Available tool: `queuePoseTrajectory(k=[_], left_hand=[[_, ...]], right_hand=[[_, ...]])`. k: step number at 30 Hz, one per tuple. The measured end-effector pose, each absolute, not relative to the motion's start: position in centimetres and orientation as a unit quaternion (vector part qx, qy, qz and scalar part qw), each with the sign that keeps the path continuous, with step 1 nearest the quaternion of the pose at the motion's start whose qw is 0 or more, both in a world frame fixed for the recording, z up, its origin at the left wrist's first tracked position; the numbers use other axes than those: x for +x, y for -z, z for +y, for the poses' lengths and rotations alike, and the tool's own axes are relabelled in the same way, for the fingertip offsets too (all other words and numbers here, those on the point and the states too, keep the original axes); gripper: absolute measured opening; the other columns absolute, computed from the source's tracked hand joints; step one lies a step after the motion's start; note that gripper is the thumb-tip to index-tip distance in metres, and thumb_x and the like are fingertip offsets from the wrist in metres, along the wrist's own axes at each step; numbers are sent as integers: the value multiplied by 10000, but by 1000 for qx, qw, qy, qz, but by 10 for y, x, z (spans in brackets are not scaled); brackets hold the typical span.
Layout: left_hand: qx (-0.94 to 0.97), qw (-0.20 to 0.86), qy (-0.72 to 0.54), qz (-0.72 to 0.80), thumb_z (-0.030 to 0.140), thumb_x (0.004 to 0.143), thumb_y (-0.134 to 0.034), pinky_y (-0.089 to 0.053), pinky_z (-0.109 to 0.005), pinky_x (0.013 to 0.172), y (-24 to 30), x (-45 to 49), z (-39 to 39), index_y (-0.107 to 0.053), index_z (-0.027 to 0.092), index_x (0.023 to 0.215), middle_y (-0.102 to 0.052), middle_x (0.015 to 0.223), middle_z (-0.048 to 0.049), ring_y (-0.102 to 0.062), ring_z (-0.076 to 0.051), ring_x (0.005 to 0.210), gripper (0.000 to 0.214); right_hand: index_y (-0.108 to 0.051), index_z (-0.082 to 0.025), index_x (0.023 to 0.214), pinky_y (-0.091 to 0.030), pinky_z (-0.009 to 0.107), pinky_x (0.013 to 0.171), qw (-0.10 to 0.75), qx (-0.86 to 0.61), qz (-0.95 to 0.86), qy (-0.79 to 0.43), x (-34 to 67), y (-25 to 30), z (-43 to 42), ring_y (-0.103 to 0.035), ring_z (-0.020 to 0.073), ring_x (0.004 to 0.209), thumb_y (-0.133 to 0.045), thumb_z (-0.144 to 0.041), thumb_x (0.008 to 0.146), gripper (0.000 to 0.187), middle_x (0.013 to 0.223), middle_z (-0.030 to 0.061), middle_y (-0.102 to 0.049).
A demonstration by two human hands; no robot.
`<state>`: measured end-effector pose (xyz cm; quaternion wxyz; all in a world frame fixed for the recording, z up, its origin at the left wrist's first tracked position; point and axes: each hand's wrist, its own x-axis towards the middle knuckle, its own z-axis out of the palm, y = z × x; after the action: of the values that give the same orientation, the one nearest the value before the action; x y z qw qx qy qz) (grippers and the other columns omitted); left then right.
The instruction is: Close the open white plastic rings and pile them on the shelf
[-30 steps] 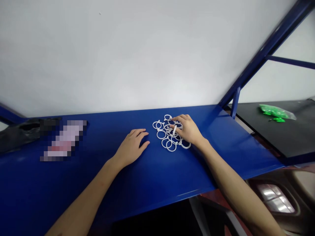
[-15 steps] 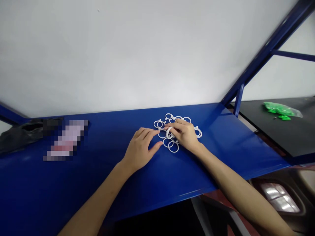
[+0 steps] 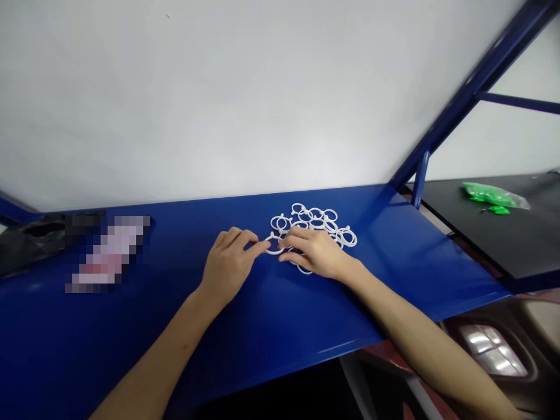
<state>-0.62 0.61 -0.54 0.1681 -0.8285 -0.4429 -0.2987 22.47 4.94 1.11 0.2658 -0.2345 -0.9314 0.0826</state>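
A loose pile of several white plastic rings (image 3: 321, 223) lies on the blue shelf (image 3: 271, 315). Between my two hands sits one white ring (image 3: 275, 245), pulled to the left of the pile. My left hand (image 3: 230, 265) pinches its left side with the fingertips. My right hand (image 3: 312, 254) has its fingers curled and grips the ring's right side, covering the pile's near edge. Both forearms reach in from the bottom of the view.
A white wall rises behind the shelf. A blurred-out object (image 3: 107, 252) and a dark bag (image 3: 30, 242) lie at the left. Blue frame posts (image 3: 420, 178) stand at the right, beside a black surface (image 3: 503, 245) with a bag of green parts (image 3: 492, 195).
My right hand has drawn one ring left out of the pile. My left hand, flat on the shelf a second ago, has closed onto that ring.
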Motion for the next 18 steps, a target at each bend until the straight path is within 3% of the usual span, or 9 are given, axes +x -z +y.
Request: queuePoseTrajectory(k=[6, 10, 18], left_hand=[[-853, 139, 279, -418, 328, 953, -601, -505, -386, 794, 2, -10, 6, -759, 279, 928, -706, 1033, -46, -584, -219, 932, 167], [-867, 122, 291, -386, 241, 976, -556, -498, -365, 785, 2, -12, 4, -739, 251, 914, -741, 1075, -16, -602, -180, 881, 193], [-891, 101, 251, -366, 160, 1006, -431, -394, -345, 687, 2, -6, 3, -614, 215, 773, -684, 783, 5, -529, -167, 714, 301]], right_hand=[[-685, -196, 961, -461, 242, 623, 244, -248, -937, 32, 220, -10, 45, -618, 130, 744, -472, -219, 1039, 228, 1023, 55, -664], [-663, -189, 980, -493, 257, 701, 243, -203, -948, 28, 217, -4, 42, -659, 144, 852, -460, -196, 1044, 213, 1086, 52, -701], [-644, -171, 1012, -463, 271, 712, 201, -199, -959, 29, 215, -6, 42, -633, 145, 811, -427, -262, 1069, 241, 959, 46, -709]])
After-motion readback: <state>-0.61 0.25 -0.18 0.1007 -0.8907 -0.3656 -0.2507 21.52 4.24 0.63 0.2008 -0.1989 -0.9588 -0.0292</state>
